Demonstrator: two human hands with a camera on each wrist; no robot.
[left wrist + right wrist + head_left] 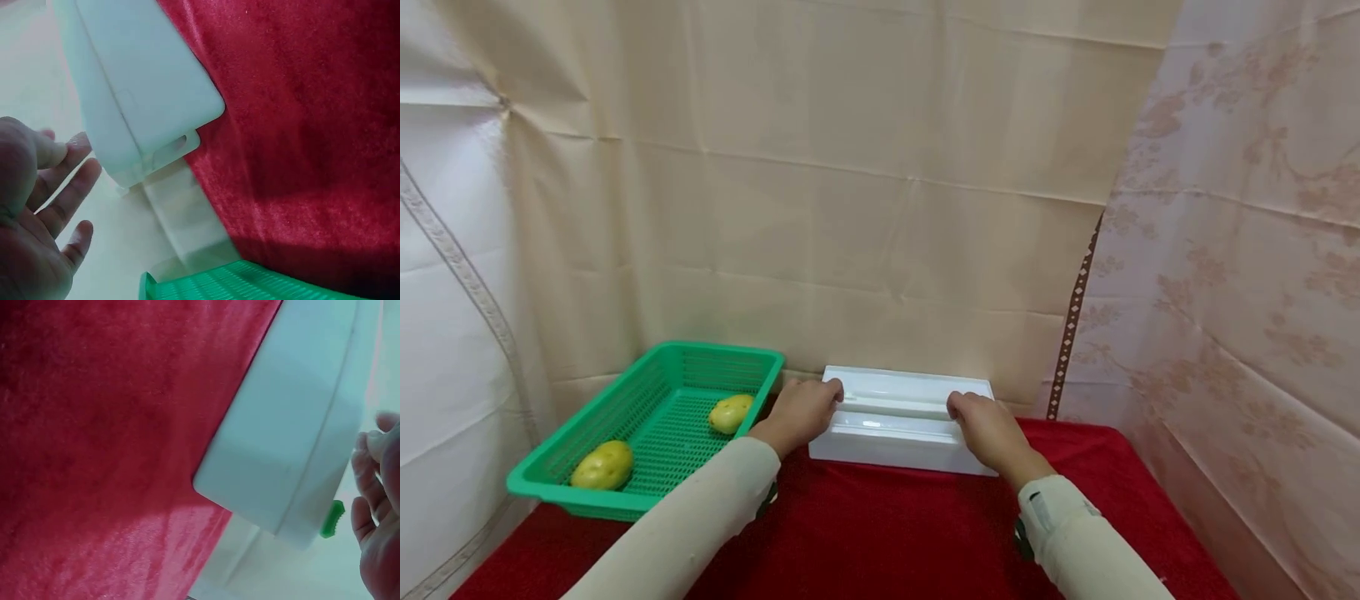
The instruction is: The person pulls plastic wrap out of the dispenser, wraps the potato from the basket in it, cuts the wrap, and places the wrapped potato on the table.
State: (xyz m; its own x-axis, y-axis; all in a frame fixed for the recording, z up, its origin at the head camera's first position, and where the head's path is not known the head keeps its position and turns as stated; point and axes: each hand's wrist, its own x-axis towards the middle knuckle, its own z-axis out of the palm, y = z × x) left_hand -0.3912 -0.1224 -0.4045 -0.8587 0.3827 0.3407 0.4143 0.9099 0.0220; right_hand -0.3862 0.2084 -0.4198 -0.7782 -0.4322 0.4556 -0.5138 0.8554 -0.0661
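A long white box (902, 450) with a lengthwise recess and a raised back sits against the curtain, looking like a cling film dispenser. My left hand (801, 410) is at its left end, thumb and forefinger pinched together over the top. At the right end my right hand (988, 425) pinches in the same way. Between the fingertips there seems to be clear plastic film, barely visible; a faint wrinkled sheen shows on the left forefinger (78, 140). A small green toothed piece (332, 519) shows beside the box in the right wrist view.
On the left stands a green plastic basket (535, 479) holding two yellow mango-like fruits, one the near fruit (602, 467), the other the far fruit (731, 413). A red cloth (880, 533) covers the table. Beige curtains (865, 208) hang behind.
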